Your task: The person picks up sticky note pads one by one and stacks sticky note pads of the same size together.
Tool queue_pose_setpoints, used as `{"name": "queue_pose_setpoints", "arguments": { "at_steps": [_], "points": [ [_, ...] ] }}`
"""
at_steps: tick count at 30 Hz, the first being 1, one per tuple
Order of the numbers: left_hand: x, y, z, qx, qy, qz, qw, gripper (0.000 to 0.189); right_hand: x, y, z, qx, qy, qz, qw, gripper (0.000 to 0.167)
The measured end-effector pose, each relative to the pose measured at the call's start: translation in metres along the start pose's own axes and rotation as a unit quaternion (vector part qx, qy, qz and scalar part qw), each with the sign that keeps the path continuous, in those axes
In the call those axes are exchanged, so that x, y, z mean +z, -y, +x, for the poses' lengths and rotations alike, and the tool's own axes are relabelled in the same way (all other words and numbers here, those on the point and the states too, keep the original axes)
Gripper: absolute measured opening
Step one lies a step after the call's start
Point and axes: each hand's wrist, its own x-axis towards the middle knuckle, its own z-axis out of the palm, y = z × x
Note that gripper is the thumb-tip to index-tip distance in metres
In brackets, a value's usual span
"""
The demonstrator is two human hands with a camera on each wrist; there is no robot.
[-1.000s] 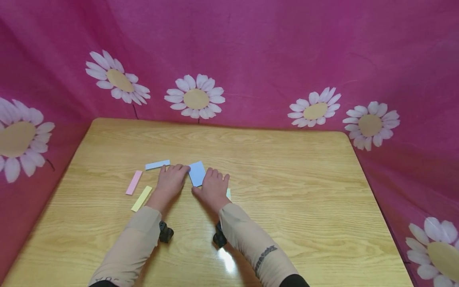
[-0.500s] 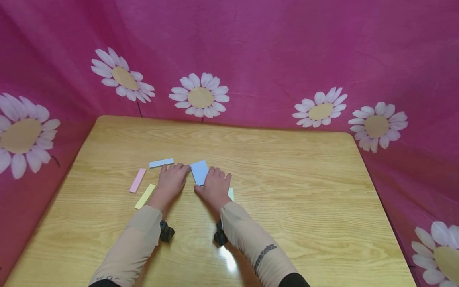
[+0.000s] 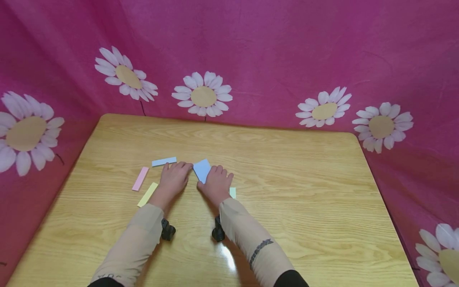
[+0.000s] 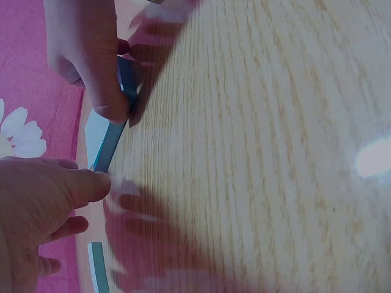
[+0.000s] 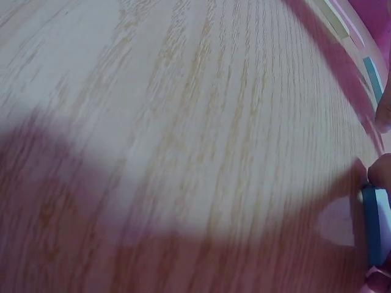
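Observation:
A square blue sticky note pad (image 3: 202, 169) stands between both hands, tilted in the left wrist view with its thick side showing. My right hand (image 3: 216, 182) holds it from the right, thumb at its near edge and fingers along its far right side. From the left, my left hand (image 3: 174, 178) pinches its left corner. In the left wrist view, the left thumb (image 4: 91, 185) meets the end of the pad (image 4: 109, 145). Fingers of both hands are partly hidden. A narrow blue strip (image 3: 164, 161) lies just beyond the left hand.
Left of the left hand lie a pink strip (image 3: 140, 178) and a yellow strip (image 3: 147, 194). A pale green strip (image 3: 232, 193) lies right of the right hand, partly hidden. The wooden table (image 3: 305, 199) meets a pink flowered cloth (image 3: 265, 59) at its back and sides.
The pad has turned slightly and more of it is behind the right hand. Both hands keep nearly the same place at it. The whole view has shifted a little; the strips lie still.

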Motion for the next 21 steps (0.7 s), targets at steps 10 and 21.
{"name": "queue_pose_setpoints", "arguments": {
  "at_steps": [10, 21],
  "points": [
    [0.002, -0.007, 0.005, 0.048, 0.037, -0.039, 0.9974, 0.05, 0.0, -0.009, -0.002, -0.021, 0.004, 0.033, 0.9992, 0.059],
    [-0.003, -0.015, 0.007, 0.064, 0.072, -0.03, 0.9949, 0.046, -0.001, -0.016, -0.007, -0.05, 0.023, 0.032, 0.998, 0.061]
  ]
}}
